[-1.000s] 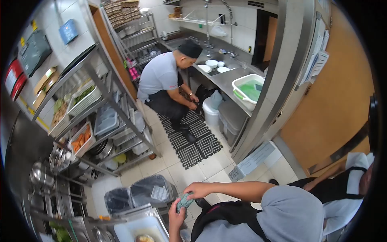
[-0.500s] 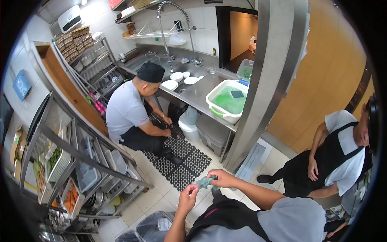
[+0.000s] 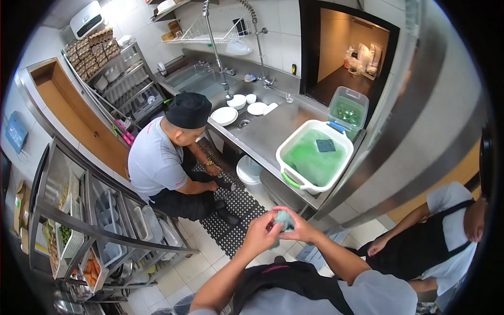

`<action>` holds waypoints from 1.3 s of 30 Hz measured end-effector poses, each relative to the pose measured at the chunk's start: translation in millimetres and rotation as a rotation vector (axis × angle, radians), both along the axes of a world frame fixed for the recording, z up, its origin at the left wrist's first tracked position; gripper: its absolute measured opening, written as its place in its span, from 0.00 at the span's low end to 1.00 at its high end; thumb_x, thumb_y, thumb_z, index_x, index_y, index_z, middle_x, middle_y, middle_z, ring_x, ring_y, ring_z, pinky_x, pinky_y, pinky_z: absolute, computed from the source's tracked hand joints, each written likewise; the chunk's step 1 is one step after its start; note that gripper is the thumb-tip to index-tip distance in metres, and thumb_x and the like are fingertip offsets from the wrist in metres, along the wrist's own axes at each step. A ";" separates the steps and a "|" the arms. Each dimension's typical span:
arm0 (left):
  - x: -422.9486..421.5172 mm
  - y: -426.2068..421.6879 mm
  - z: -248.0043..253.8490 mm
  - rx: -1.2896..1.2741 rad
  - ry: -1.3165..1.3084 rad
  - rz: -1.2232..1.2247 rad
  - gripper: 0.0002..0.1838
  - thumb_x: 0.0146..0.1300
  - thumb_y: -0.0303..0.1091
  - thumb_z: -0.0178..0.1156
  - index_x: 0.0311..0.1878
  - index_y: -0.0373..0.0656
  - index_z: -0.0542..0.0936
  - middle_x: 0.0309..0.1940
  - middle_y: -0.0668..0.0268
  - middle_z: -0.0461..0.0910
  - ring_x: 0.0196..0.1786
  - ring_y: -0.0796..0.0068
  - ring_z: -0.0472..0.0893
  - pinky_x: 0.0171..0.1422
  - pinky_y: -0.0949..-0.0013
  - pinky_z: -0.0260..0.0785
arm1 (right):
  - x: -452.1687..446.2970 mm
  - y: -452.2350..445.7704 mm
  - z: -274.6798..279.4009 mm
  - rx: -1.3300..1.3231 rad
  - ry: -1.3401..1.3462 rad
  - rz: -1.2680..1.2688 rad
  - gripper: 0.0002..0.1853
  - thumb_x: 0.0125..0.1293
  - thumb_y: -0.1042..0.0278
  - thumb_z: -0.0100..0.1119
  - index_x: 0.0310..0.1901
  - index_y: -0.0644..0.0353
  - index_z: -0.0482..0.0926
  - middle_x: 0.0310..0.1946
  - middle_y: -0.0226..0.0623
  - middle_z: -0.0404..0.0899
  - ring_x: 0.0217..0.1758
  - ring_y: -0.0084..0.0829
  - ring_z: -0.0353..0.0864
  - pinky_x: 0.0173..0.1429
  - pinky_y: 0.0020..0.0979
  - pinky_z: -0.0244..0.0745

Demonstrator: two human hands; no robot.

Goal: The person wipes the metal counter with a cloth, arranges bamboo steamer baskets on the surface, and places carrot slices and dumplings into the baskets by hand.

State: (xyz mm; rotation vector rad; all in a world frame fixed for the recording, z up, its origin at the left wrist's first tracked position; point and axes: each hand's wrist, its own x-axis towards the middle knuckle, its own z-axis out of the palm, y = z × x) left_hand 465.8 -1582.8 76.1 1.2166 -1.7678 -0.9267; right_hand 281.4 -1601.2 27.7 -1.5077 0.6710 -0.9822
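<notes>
In front of my torso, a crumpled grey-green cloth (image 3: 284,221) is bunched between my two hands. My left hand (image 3: 261,231) grips it from the left, with thumb and fingers curled in. On the other side my right hand (image 3: 300,228) presses around it. Whether it is a rag or a thin glove cannot be made out. Beyond my hands stands a white basin (image 3: 284,152) of green soapy water on the steel counter. A dark scouring pad (image 3: 326,145) floats in it.
A crouching co-worker (image 3: 163,152) reaches down by the black mat (image 3: 239,218) under the sink. Another person in a black apron (image 3: 420,252) stands at right. A metal rack (image 3: 115,231) with food trays lines the left. White plates (image 3: 224,116) sit by the sink.
My hands have come together and moved forward, bunching the cloth that was stretched between them. My view has shifted nearer the counter, showing more of the basin and the hatch.
</notes>
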 end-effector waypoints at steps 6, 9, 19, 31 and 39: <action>-2.4 -93.5 92.7 -0.360 0.139 0.044 0.05 0.61 0.22 0.62 0.40 0.36 0.79 0.29 0.61 0.80 0.29 0.74 0.80 0.36 0.70 0.72 | 20.4 -91.4 -10.6 0.117 0.175 -0.299 0.37 0.55 0.65 0.78 0.66 0.61 0.72 0.62 0.39 0.77 0.66 0.34 0.76 0.69 0.38 0.71; 26.3 -151.1 101.7 -0.419 -0.127 0.253 0.04 0.58 0.24 0.59 0.37 0.37 0.78 0.27 0.59 0.79 0.29 0.63 0.81 0.37 0.65 0.73 | 31.9 -169.9 -14.3 0.394 -0.258 -0.466 0.32 0.56 0.70 0.75 0.63 0.64 0.74 0.58 0.37 0.80 0.61 0.31 0.79 0.65 0.35 0.74; 14.2 -357.1 -8.1 -0.270 -0.046 0.051 0.52 0.57 0.26 0.69 0.80 0.33 0.49 0.69 0.42 0.67 0.73 0.53 0.70 0.76 0.56 0.62 | 36.6 -387.0 76.4 0.026 0.009 -0.674 0.19 0.51 0.84 0.59 0.48 0.61 0.76 0.39 0.30 0.79 0.43 0.21 0.77 0.48 0.25 0.74; 15.3 -576.6 -61.0 0.190 0.623 -0.153 0.54 0.52 0.11 0.48 0.83 0.53 0.42 0.58 0.54 0.75 0.56 0.66 0.80 0.56 0.71 0.76 | -10.9 -535.9 8.7 0.125 0.297 -0.051 0.50 0.53 0.79 0.73 0.78 0.57 0.57 0.64 0.37 0.73 0.67 0.30 0.74 0.71 0.31 0.71; 1.6 -631.4 -76.1 -0.106 0.150 -0.237 0.48 0.61 0.27 0.51 0.84 0.55 0.43 0.74 0.48 0.62 0.72 0.52 0.66 0.71 0.52 0.63 | 10.3 -608.4 -76.2 0.527 -0.195 -0.269 0.33 0.55 0.75 0.73 0.64 0.60 0.72 0.51 0.38 0.80 0.42 0.29 0.82 0.36 0.28 0.77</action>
